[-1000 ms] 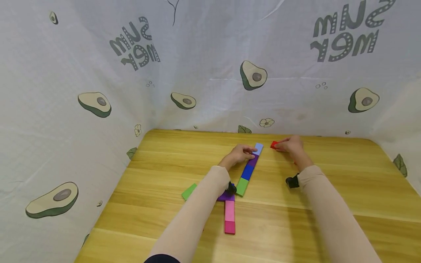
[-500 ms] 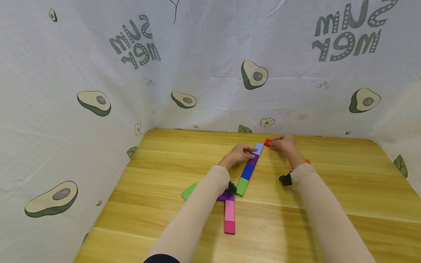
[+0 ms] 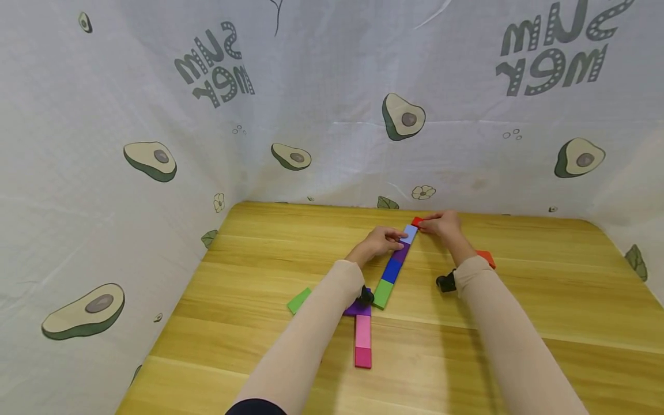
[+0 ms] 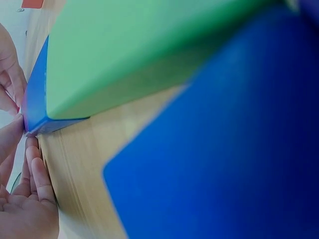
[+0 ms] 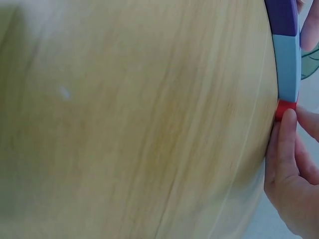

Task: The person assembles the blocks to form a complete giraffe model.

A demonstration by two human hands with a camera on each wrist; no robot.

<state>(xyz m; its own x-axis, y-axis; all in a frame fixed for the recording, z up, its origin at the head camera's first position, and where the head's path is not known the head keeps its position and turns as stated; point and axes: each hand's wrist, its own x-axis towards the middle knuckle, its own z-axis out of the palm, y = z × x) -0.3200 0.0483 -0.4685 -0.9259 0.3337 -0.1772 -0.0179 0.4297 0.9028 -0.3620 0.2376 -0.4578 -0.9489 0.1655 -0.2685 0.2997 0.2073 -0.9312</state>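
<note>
A slanting row of flat tiles lies on the wooden table: green (image 3: 384, 294), blue (image 3: 392, 271), dark purple (image 3: 400, 252) and light blue (image 3: 410, 231). My right hand (image 3: 442, 225) pinches a red tile (image 3: 417, 221) between thumb and fingers at the row's far end. In the right wrist view, that red tile (image 5: 285, 108) meets the end of the light blue tile (image 5: 287, 67). My left hand (image 3: 380, 242) rests against the row's left side, its fingertips at the light blue and dark purple tiles, fingers loosely bent.
Nearer me, a purple tile (image 3: 358, 307), a pink tile (image 3: 363, 331) and a magenta tile (image 3: 363, 357) lie joined. Another green tile (image 3: 298, 301) is partly behind my left sleeve. An orange-red tile (image 3: 486, 258) shows beside my right sleeve. A printed curtain (image 3: 332, 115) hangs behind the table.
My right hand has moved left with the red tile, from apart from the row to the light blue tile's far end. The orange-red tile has come into fuller view. My left hand has stayed put.
</note>
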